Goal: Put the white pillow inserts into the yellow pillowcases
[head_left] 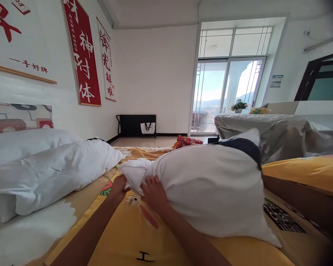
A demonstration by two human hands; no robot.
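A plump white pillow (213,188) with a dark blue band (245,146) along its far side lies across a yellow printed cloth (119,232). My left hand (119,189) is closed on the pillow's left corner. Close beside it, my right hand (155,193) grips the same end where the fabric is gathered, with the fingers bent over it. Between the two hands the corner is bunched up. A rabbit face and a pink ear are printed on the yellow cloth under my hands. The undersides of the fingers are hidden.
More white pillows (63,166) lie on the left, by a patterned cushion (22,117). A yellow cover (308,171) is at the right, on a brown edge. Beyond stand a table under a silvery sheet (266,129), a black folded frame (130,123) and a glass door (211,92).
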